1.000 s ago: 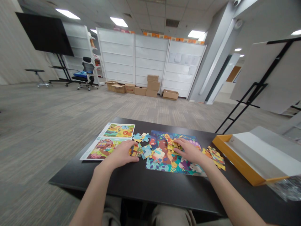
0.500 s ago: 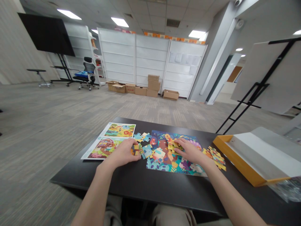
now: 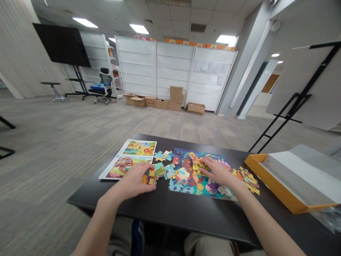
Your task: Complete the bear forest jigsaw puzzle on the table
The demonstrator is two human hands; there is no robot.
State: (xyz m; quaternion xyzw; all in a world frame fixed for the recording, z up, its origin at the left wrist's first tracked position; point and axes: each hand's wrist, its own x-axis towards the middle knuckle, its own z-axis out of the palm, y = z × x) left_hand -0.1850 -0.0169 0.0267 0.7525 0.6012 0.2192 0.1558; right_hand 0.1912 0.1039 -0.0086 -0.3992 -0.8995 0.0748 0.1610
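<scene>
Beneath my half-curled right grip (image 3: pixel 217 172) lie yellow jigsaw pieces (image 3: pixel 196 166); whether clasped, I cannot tell. My left grip (image 3: pixel 134 180) straddles green-brown pieces (image 3: pixel 152 175), fingers parted: light, flat pressure seems best.

Along the foot of the white shelving (image 3: pixel 174 65) we see cardboard boxes (image 3: pixel 176 98); to its left, an office chair (image 3: pixel 106 78), a black screen (image 3: pixel 61 45) and a round stool (image 3: pixel 50 83); to its right, a grey pillar (image 3: pixel 240 64).
</scene>
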